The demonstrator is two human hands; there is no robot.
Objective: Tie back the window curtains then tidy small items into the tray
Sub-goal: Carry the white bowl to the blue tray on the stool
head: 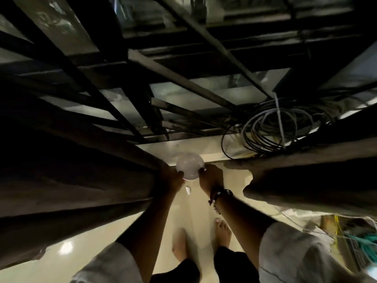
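hands met at a small round white bowl point(189, 168) by the pale window ledge point(212, 149): the left hand point(172, 179) gripped its left rim, the right hand point(211, 177), with beaded bracelets point(217, 198) at the wrist, pinched its right rim. dark gathered curtains point(81, 172) hung on both sides, the left one touching the left hand.

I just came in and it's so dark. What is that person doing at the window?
A person stands barefoot at a barred window, holding a small white bowl at the sill with both hands: the left hand on one side, the right hand on the other. Dark curtains hang on either side. A coil of cables sits on the sill to the right. No tray is in view.
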